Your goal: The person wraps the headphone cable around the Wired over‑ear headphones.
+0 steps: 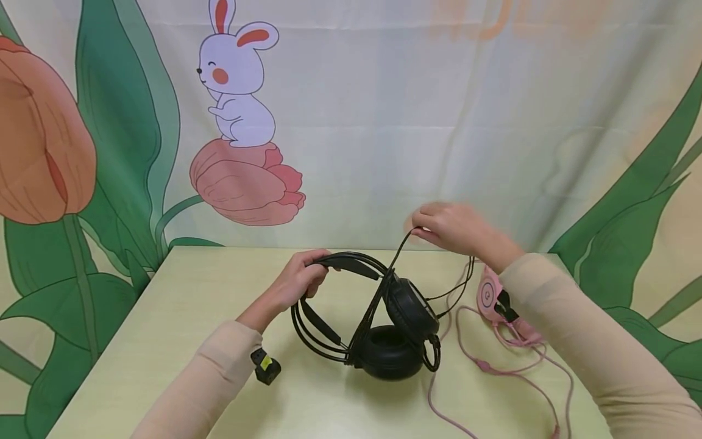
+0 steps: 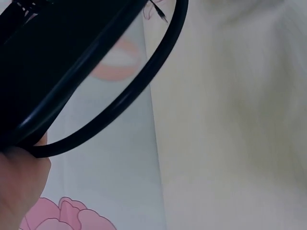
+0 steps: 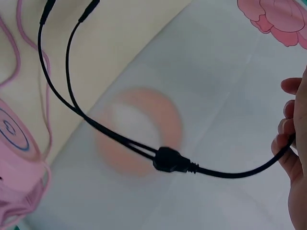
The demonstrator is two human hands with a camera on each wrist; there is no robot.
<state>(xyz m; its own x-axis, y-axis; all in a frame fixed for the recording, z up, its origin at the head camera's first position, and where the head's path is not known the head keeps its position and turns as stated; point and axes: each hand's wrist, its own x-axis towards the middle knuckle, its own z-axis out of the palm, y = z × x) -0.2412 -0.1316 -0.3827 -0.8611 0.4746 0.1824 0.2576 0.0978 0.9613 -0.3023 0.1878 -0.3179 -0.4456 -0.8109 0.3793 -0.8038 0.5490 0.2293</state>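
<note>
A black headset (image 1: 392, 353) with a double-hoop headband and round ear cups is held up on the table by my left hand (image 1: 300, 280), which grips the headband at its top left. In the left wrist view the headband (image 2: 139, 84) curves out from my fingers. My right hand (image 1: 452, 228), raised above the far table edge, pinches the headset's black cable (image 1: 403, 247). The cable runs down across the headband and ear cups in several strands. From my right hand the cable's Y-splitter (image 3: 168, 159) hangs, with two thin leads ending in plugs (image 3: 88, 10).
A pink headset (image 1: 488, 296) lies at the right of the table (image 1: 192, 305), partly behind my right forearm, its pink cord (image 1: 515, 372) looping forward. Behind the table hangs a printed curtain (image 1: 384, 122) with a rabbit and tulips. A small black device (image 1: 265, 366) sits at my left wrist.
</note>
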